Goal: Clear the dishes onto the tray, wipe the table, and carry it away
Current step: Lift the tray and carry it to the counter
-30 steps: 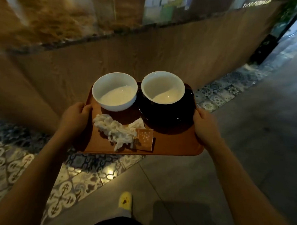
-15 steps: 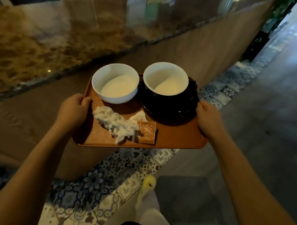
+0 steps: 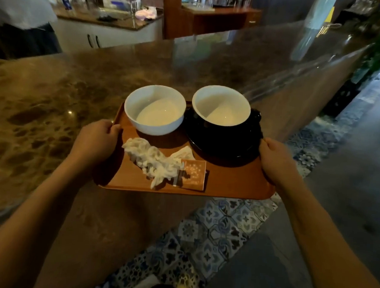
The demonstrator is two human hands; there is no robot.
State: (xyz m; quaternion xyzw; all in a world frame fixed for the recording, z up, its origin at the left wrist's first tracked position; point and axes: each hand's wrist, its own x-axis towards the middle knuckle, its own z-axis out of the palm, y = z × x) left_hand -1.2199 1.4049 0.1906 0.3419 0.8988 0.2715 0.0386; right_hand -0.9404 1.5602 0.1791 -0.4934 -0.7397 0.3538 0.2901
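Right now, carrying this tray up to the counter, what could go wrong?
The white bowl and the cup on its black saucer crowd the far half of the tray, so tipping it forward could slide them off. The crumpled napkin lies loose and could blow off. The left hand and right hand grip only the side rims.

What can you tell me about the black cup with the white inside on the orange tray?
The black cup with a white interior is round and glossy, probably ceramic, upright and apparently empty. A small black handle sticks out on its right side. It stands on a black saucer at the far right of the orange tray, beside an all-white bowl; whether the two touch is unclear. The right hand grips the tray's edge near the saucer, not touching the cup.
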